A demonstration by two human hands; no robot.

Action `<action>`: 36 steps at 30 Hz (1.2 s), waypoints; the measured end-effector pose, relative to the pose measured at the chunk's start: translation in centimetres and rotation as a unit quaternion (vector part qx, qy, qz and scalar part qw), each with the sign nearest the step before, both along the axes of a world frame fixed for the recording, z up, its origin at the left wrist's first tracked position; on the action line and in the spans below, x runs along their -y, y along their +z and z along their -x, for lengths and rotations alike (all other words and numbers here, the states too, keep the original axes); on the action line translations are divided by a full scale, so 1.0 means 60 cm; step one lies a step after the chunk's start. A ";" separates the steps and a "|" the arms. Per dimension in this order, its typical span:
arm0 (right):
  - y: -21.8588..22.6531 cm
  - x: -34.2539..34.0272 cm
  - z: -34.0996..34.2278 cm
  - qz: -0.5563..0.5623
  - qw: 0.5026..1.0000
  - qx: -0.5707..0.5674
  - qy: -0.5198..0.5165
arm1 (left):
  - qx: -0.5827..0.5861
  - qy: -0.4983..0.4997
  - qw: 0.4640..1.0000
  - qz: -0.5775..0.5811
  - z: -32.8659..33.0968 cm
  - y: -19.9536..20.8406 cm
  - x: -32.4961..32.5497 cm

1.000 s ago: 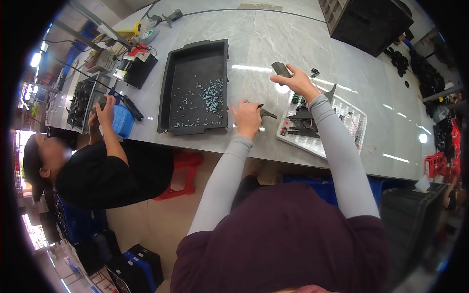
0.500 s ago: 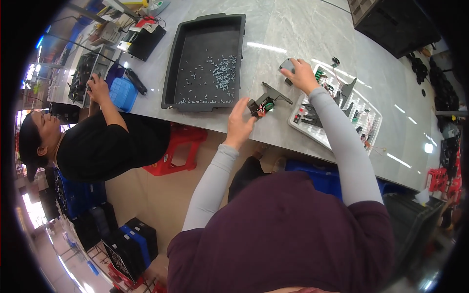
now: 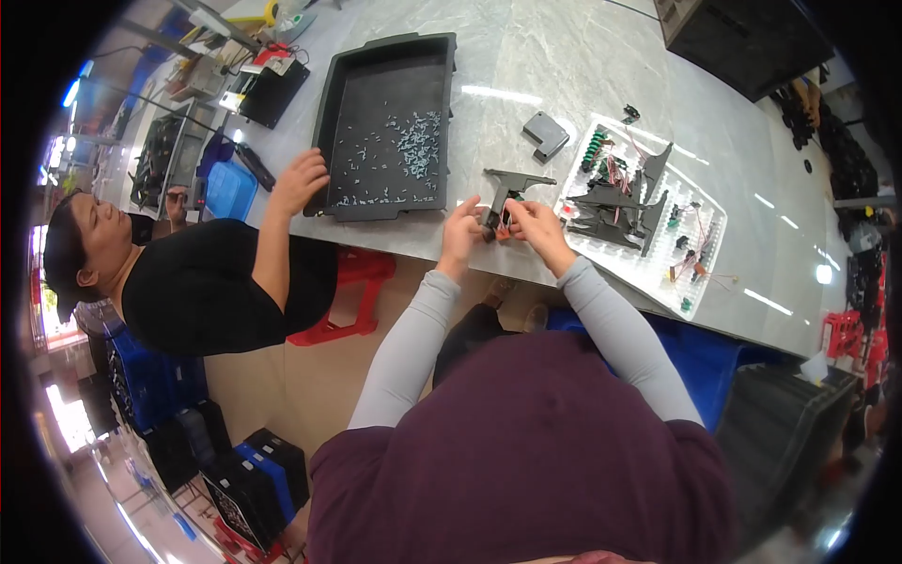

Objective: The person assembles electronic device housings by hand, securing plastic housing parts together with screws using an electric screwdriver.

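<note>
A black T-shaped plastic part (image 3: 515, 178) with a few coloured wires is between my hands, near the front edge of the table. The fingers of my left hand (image 3: 459, 236) are closed on its near left end. From the other side, my right hand (image 3: 544, 237) has its fingertips pinched together at the wired side of the part; what is between them is too small to tell. Beyond my hands, a dark grey L-shaped plastic piece (image 3: 547, 134) lies by itself on the table. My right forearm passes in front of the near side of the white tray.
To my right, a white studded tray (image 3: 700, 209) carries several black plastic parts, green components and wires. Left of my hands stands a black tray (image 3: 374, 85) with many small bluish pieces. A co-worker's hand (image 3: 303, 179) is at its left rim. A dark crate (image 3: 742, 42) sits far right.
My right hand has let go of the dark grey L-shaped piece and come back to the wired part at my left hand. The co-worker's hand has reached over to the black tray.
</note>
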State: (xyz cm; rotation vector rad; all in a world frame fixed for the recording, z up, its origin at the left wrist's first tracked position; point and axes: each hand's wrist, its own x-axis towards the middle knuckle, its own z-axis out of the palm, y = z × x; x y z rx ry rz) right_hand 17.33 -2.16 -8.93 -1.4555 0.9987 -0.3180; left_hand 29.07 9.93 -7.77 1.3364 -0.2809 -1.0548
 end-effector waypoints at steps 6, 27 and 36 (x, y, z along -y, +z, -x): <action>-0.005 -0.022 0.011 -0.009 0.996 0.035 0.079 | -0.168 0.030 0.983 -0.072 0.014 0.024 0.016; 0.204 0.100 -0.003 0.312 0.937 -0.073 0.140 | -0.204 -0.156 0.965 0.050 0.017 0.101 0.063; 0.229 0.098 0.011 0.334 0.923 -0.003 0.191 | -0.145 -0.193 0.969 0.060 -0.009 0.130 0.091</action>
